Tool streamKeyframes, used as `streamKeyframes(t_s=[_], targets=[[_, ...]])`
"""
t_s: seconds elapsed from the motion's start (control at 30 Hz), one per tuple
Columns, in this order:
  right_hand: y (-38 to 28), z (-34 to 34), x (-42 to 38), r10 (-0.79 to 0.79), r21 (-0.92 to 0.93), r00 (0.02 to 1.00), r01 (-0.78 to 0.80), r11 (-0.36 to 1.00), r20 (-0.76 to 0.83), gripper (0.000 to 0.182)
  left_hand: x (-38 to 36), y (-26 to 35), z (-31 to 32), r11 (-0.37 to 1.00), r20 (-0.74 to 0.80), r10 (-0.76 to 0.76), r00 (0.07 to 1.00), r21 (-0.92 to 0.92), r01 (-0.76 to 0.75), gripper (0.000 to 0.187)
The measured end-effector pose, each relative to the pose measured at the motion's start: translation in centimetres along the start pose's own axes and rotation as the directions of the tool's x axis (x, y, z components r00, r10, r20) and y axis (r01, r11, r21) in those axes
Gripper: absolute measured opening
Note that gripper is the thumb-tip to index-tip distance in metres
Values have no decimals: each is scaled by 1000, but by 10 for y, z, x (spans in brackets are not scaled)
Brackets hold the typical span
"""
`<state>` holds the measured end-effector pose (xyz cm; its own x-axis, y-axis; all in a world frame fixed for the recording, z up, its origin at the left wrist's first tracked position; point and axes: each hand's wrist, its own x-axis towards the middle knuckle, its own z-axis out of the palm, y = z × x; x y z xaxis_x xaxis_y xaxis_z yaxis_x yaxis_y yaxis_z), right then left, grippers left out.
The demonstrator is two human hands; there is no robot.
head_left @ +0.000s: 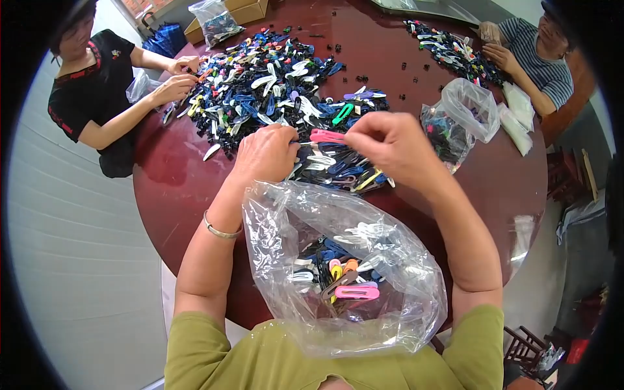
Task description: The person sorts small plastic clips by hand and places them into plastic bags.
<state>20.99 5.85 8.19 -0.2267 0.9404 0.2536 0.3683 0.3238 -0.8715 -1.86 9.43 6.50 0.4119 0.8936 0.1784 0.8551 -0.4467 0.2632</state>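
My right hand pinches a pink snap hair clip by one end, above the near side of a large pile of hair clips. Just left of it, my left hand is closed over the pile's near edge; its fingertips are turned away, and what they hold, if anything, is hidden. Below both hands, a clear plastic bag lies open against my front. Inside it are black, blue, white, yellow and orange clips, with another pink clip on top.
Across the round dark red table, one person handles clips at the left, another at a smaller pile at the right. A partly filled bag stands right of my right hand. Small black pieces lie scattered on the far tabletop.
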Motion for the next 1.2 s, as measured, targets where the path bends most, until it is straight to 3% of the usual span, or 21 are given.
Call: streamKeyframes(t_s=[0.03, 0.1, 0.17, 0.23, 0.27, 0.37, 0.4, 0.43, 0.53, 0.63, 0.67, 0.77, 0.87, 1.2], targets=[[-17, -10, -3, 83, 136, 996, -87, 987, 35, 16, 0, 1, -1, 1000, -8, -7, 1000, -1, 7, 18], [-50, -27, -12, 68, 157, 994, -81, 984, 84, 18, 0, 2, -3, 1000, -15, -4, 1000, -30, 3, 18], [-71, -35, -29, 39, 308, 966, -120, 944, 257, 16, 0, 4, -5, 996, -13, 17, 1000, -85, -18, 17], [-71, -34, -33, -305, 309, 866, 187, 932, 395, 12, 0, 3, -3, 992, 12, 70, 997, -105, -69, 16], [-79, -33, -35, -292, 256, 839, 190, 948, 459, 9, 0, 5, -3, 990, 38, 87, 995, -113, -82, 16], [-69, -26, -29, -238, 148, 937, 205, 967, 256, 12, -4, 11, -4, 986, 87, 112, 990, -131, -100, 15], [-65, -25, -23, -110, 43, 980, 104, 994, 164, 14, -5, 13, -5, 988, 92, 116, 989, -115, -105, 14], [-47, -21, -16, -109, -28, 988, 113, 993, 106, 10, -6, 14, -5, 989, 98, 119, 988, -98, -110, 13], [8, -17, -3, -179, -309, 936, 274, 911, 303, 10, -7, 14, -1, 992, 94, 120, 988, -38, -117, 13], [12, -3, -7, -51, -501, 940, 224, 836, 336, 13, -5, 15, -2, 995, 132, 99, 986, -36, -95, 14], [8, 2, -8, 79, -615, 936, 160, 772, 342, 17, -5, 16, -3, 995, 127, 95, 987, -44, -90, 15], [2, 5, -9, 79, -644, 943, 159, 748, 324, 19, -7, 20, -7, 994, 127, 90, 988, -70, -82, 16], [5, 8, -8, 160, -640, 950, 52, 767, 269, 19, -8, 23, -11, 992, 162, 102, 982, -93, -88, 18], [18, 9, -9, -65, -607, 964, 214, 766, 259, 12, -10, 25, -10, 993, 189, 118, 975, -11, -119, 21]])
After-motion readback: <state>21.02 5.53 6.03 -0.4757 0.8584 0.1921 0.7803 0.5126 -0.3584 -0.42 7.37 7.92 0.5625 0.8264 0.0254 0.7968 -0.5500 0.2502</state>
